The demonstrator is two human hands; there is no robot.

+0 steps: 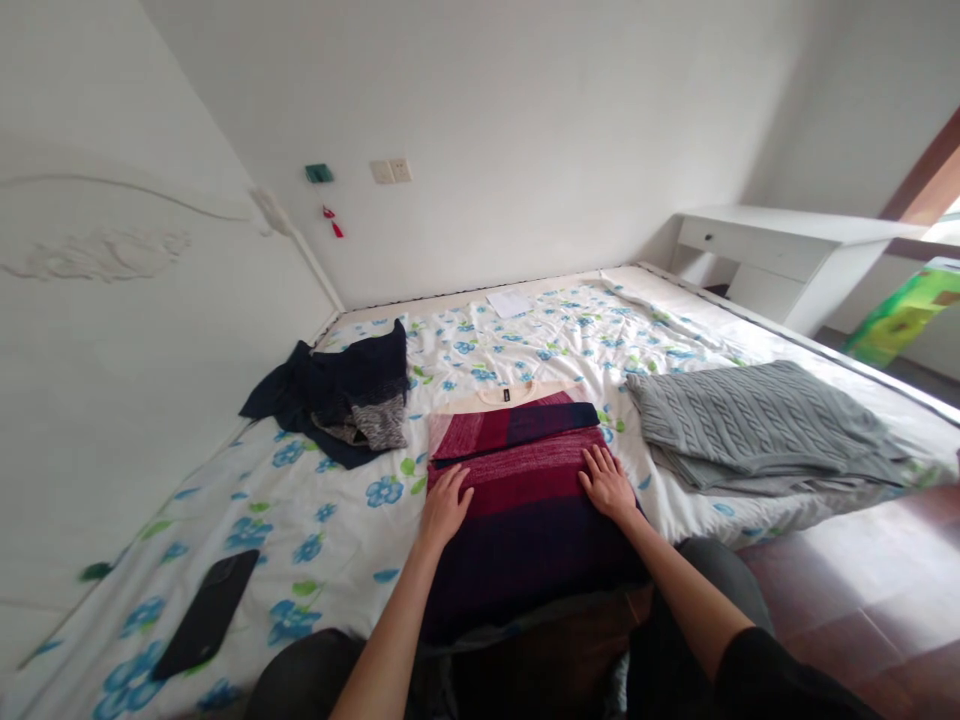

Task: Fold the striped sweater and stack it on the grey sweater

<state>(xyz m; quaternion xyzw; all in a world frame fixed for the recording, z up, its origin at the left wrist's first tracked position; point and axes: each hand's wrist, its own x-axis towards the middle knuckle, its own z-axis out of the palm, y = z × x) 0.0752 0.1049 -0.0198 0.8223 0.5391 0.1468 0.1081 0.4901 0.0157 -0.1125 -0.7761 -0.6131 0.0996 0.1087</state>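
A striped sweater [525, 490] in cream, maroon and navy lies on the bed in front of me, its sleeves folded across the upper part. A small dark label shows at its collar. My left hand [448, 505] rests on the sweater's left edge with fingers stretched out. On the right edge lies my right hand [606, 484], palm down and fingers spread. The navy hem reaches the bed's near edge, close to my knees.
A folded grey cable-knit sweater [757, 415] lies to the right, a crumpled navy and grey garment [345, 390] to the left. A black phone [210, 612] is at the near left. Paper [508, 304] lies farther back. A white desk [780, 255] stands beyond the bed.
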